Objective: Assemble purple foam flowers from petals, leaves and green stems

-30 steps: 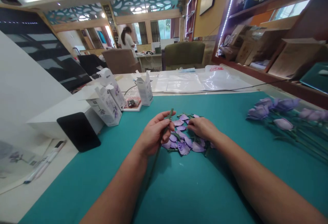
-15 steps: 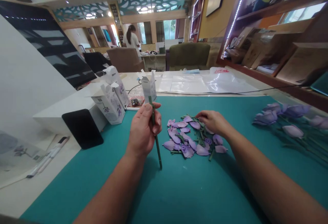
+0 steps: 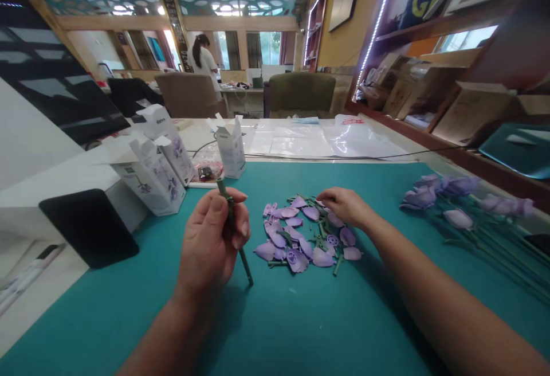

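My left hand (image 3: 216,235) is closed round a thin green flower stem (image 3: 246,267), which tilts with its lower end to the right and stands clear of the pile. My right hand (image 3: 344,205) reaches over the back right of a pile of purple petal pieces (image 3: 297,259) mixed with short green stem pieces (image 3: 338,265). Its fingers are bent together at the pile's far edge; what lies between the fingertips, if anything, is hidden. Some petals are ruffled and others smooth, and a small round purple piece (image 3: 332,241) lies among them.
Finished-looking purple flowers (image 3: 459,219) on long stems lie at the right of the green mat (image 3: 292,330). Open white boxes (image 3: 232,149) and a black tablet-like slab (image 3: 89,227) stand on the left. Clear plastic sheets (image 3: 296,138) lie behind the mat. Far back, a person (image 3: 203,58) stands.
The view has turned slightly right, so things sit further left. My left hand still grips the stem, now tilted more. My right hand stays at the pile's far edge.
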`<action>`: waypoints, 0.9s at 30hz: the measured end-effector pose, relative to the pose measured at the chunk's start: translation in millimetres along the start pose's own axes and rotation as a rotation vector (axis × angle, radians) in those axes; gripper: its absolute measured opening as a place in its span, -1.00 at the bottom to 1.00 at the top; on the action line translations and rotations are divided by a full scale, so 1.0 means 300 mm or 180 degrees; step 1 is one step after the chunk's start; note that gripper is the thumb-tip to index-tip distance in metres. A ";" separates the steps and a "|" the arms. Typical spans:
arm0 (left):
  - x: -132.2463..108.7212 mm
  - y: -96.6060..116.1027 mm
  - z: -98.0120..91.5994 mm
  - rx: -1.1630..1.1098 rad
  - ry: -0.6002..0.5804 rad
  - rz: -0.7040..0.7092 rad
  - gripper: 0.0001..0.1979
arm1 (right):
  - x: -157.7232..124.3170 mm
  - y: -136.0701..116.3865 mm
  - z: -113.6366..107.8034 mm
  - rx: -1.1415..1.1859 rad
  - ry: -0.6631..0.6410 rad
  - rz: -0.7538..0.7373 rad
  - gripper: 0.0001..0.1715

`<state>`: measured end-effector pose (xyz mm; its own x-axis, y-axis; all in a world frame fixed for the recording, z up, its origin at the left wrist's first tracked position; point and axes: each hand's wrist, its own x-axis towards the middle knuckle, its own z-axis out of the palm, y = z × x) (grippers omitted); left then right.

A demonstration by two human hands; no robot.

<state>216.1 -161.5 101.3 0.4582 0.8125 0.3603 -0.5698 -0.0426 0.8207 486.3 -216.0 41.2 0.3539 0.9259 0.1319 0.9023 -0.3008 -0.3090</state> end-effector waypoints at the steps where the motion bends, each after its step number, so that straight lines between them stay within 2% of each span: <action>1: -0.002 -0.002 0.000 0.0009 -0.0038 -0.0011 -0.77 | 0.020 -0.019 0.015 -0.0033 -0.0044 -0.0177 -0.65; 4: -0.008 -0.006 -0.002 0.0033 -0.0117 -0.0043 -0.76 | 0.078 -0.074 0.063 -0.0181 -0.0135 -0.0624 -0.59; 8: -0.008 -0.005 -0.008 0.0005 -0.0110 -0.0071 -0.76 | 0.104 -0.097 0.100 -0.0384 -0.0231 -0.0870 -0.60; 14: -0.006 -0.004 -0.017 -0.0031 -0.0108 -0.0141 -0.75 | 0.070 -0.047 0.076 -0.0512 -0.0351 -0.0825 -0.68; 18: -0.006 -0.006 -0.017 -0.0078 -0.0129 -0.0121 -0.77 | 0.080 -0.020 0.036 -0.0535 -0.0243 -0.0577 -0.63; 21: -0.005 -0.007 -0.018 -0.0077 -0.0156 -0.0120 -0.77 | 0.101 -0.026 0.035 -0.0507 -0.0234 -0.0529 -0.62; 27: -0.002 -0.008 -0.025 -0.0065 -0.0187 -0.0084 -0.76 | 0.117 -0.070 0.078 -0.0358 -0.0404 -0.0671 -0.62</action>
<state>212.0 -157.6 95.9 0.5121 0.7777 0.3647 -0.5706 -0.0094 0.8212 474.0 -171.8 30.5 0.1279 0.9899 0.0609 0.9770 -0.1152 -0.1796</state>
